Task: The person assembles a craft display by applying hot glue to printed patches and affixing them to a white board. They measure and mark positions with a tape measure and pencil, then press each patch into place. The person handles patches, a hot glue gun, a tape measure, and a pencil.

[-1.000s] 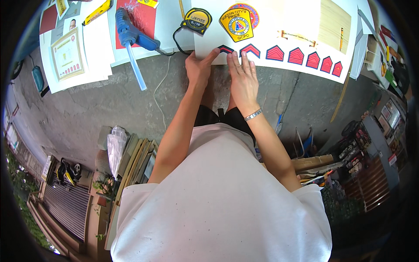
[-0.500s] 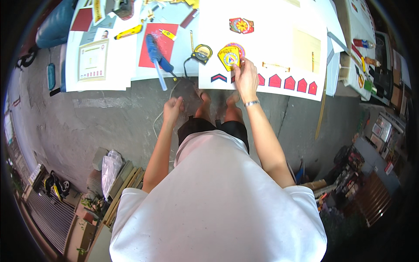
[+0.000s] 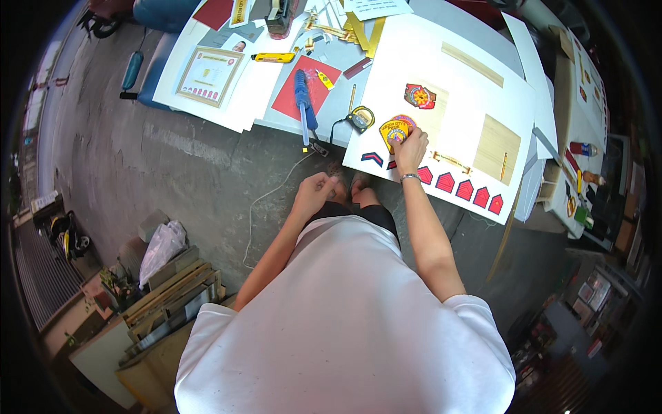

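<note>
A yellow, dark-edged, shield-shaped patch (image 3: 390, 128) with a round blue-and-white emblem (image 3: 394, 134) lies against the right hand (image 3: 412, 148), touching its fingers; whether they pinch it I cannot tell. The left hand (image 3: 317, 192) is curled closed.

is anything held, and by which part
The right grip is on the lower right of the yellow shield patch; pinched or merely touched, I can't tell. Nothing shows in the left grip.
</note>
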